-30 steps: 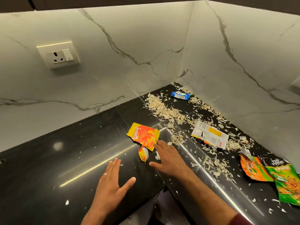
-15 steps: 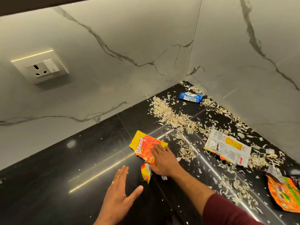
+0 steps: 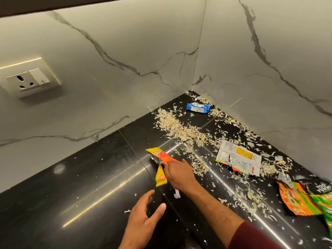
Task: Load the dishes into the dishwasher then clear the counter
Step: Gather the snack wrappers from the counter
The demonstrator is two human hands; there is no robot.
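Head view. We record the right hand point(image 3: 179, 174) pinching the yellow and red wrapper point(image 3: 161, 163), fingers curled on its middle; the wrapper is folded, one end raised over the black counter point(image 3: 89, 177), the other hanging down near the hand. The left hand point(image 3: 143, 218) hovers just near of it, fingers relaxed and spread, holding nothing.

We judge the step in hand to be counter clearing: gathering wrappers before the loose flakes point(image 3: 179, 130).

Other rubbish we note: a blue wrapper point(image 3: 197, 107) far, in the corner by the marble wall point(image 3: 125, 69); a white and yellow wrapper point(image 3: 239, 159) right of the hand; an orange wrapper point(image 3: 296, 200) and a green wrapper point(image 3: 323, 203) at the right edge. No dishwasher or dishes in view.

To do this well, we suggest crumpling the held wrapper into the palm so further ones can be collected, then cupping the free left hand at the counter edge as a catch while the flakes are swept toward it. Light flakes scatter easily, so slow strokes.
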